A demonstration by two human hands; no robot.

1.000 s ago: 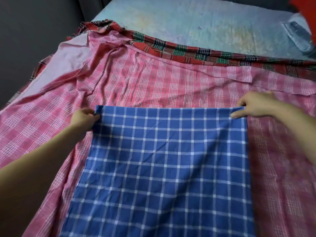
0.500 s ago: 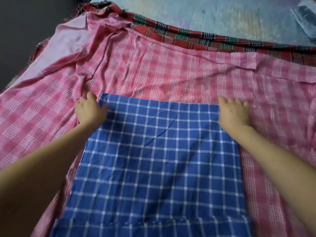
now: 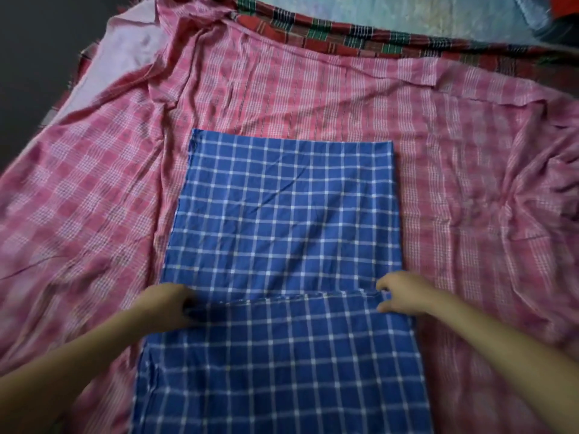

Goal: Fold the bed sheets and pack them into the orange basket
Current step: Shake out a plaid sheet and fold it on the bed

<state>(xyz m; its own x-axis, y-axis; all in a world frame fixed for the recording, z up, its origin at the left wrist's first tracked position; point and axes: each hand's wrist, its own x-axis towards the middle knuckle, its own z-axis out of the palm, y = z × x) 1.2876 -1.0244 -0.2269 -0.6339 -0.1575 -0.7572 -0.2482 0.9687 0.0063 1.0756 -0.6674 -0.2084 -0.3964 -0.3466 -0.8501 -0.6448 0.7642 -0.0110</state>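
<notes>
Head view: the blue cotton bed sheet with white check (image 3: pixel 282 214) lies as a long folded strip on the near middle of the bed, its far end square and flat, its near end running out of frame at the bed's near edge. A loose cross hem lies across the strip's near part. The left hand (image 3: pixel 169 303) has its fingers curled round the left end of that hem. The right hand (image 3: pixel 398 297) pinches the right end between thumb and forefinger, the other fingers loosely bent.

Beneath it a pink checked sheet (image 3: pixel 313 98) is spread and wrinkled over most of the bed. A red and green tartan sheet (image 3: pixel 344 39) lies along its far edge, on the pale blue mattress (image 3: pixel 407 14).

Judgement: folding of the first sheet is in hand, at a cross fold. The next move calls for both hem ends to travel level, so the corners meet squarely. Two sheets remain unfolded. No orange basket can be identified in view.
</notes>
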